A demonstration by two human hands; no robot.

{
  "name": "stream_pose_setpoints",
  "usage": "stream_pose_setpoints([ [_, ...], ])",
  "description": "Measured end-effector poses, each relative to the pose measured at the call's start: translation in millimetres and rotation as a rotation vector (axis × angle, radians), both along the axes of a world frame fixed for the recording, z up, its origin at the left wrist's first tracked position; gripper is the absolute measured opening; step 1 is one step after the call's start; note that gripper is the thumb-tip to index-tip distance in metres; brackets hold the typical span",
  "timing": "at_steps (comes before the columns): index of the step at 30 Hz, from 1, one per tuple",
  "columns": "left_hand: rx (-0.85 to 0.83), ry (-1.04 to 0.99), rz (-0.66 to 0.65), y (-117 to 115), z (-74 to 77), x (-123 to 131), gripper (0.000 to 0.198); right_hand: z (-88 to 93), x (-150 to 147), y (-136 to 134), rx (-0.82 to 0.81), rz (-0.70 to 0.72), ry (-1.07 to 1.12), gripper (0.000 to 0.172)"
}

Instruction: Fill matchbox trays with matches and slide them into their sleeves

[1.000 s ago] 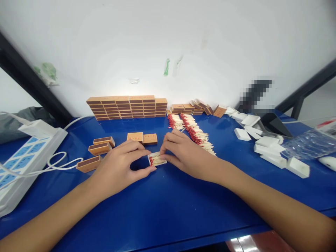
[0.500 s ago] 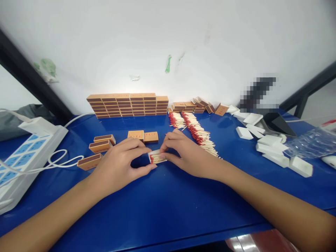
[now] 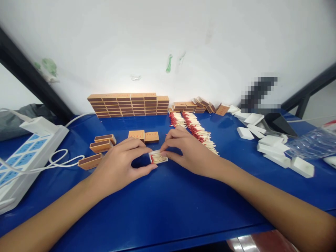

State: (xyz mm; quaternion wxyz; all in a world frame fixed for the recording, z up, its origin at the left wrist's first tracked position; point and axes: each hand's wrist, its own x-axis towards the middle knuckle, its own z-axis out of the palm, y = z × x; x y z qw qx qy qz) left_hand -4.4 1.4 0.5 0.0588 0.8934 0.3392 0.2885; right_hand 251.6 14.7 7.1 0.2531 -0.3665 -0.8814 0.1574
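Observation:
A small white matchbox tray (image 3: 166, 160) lies on the blue table, holding several red-headed matches (image 3: 156, 158). My left hand (image 3: 120, 164) has its thumb and forefinger closed about the tray's left end. Over the right end, my right hand (image 3: 185, 148) pinches at the match sticks, and its fingertips partly hide them. Beyond that hand, loose matches (image 3: 196, 127) lie in two long heaps, heads to the left. Two orange matchboxes (image 3: 136, 134) sit just behind the tray. Several more matchboxes (image 3: 101, 146) stand on edge left of my left hand.
Stacked matchboxes (image 3: 128, 105) line the wall, with jumbled box sleeves (image 3: 202, 104) to their right. Several white empty trays (image 3: 273, 148) are scattered at the right, near a clear plastic bottle (image 3: 312, 142). A white power strip (image 3: 34, 164) with cables lies at the left.
My right hand has shifted slightly up and right, showing more of the matches and the tray's right end. My left hand stays in place at the tray.

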Motion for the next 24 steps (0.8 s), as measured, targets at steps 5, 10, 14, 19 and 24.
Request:
stream_pose_setpoints([
  [5, 0.012, -0.001, 0.003, -1, 0.9, 0, 0.022, 5.4, 2, -3, 0.004, 0.015, 0.012, 0.008],
  [10, 0.017, -0.028, -0.040, 1, -0.8, -1, 0.022, 12.9, -3, -12, -0.154, 0.105, 0.019, 0.009],
  [14, 0.054, -0.054, -0.100, 3, -2.0, -1, 0.025, 15.4, -5, -14, -0.214, 0.155, 0.019, 0.006],
  [19, 0.060, -0.043, -0.110, 2, -1.3, -1, 0.022, 17.3, -4, -14, -0.250, 0.147, 0.033, 0.004],
  [24, 0.049, -0.031, -0.104, 1, -0.7, 0, 0.022, 16.0, -4, -13, -0.195, 0.098, 0.033, 0.006],
])
